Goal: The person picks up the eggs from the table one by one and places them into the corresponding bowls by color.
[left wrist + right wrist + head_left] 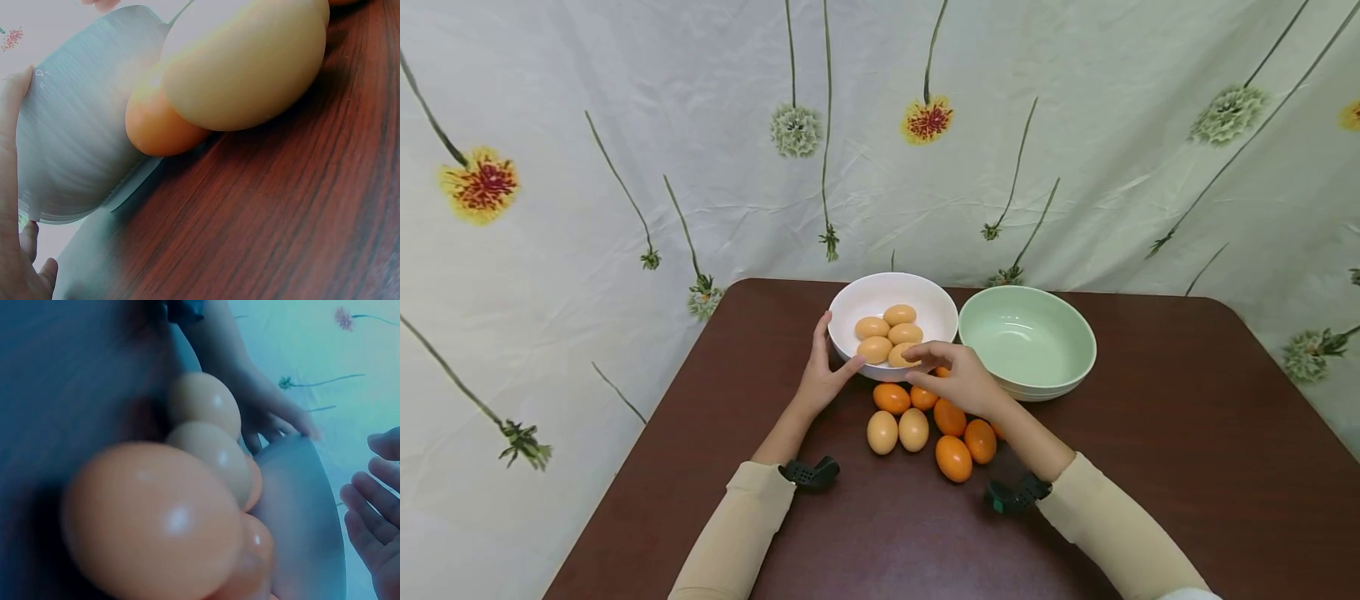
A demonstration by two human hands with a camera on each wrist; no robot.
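Head: smooth eggs [874,349], round bowl [936,315]

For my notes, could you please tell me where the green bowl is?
In the head view, the green bowl sits on the table, just right of the white bowl.

No text, label, brand or number can be read. The only thing like lettering is a small pale mark [41,80] on the outer wall of the white bowl [78,137], the left of the two bowls. It lies on the near side, just beside the tip of the left hand's [822,377] thumb, too small and blurred to make out.
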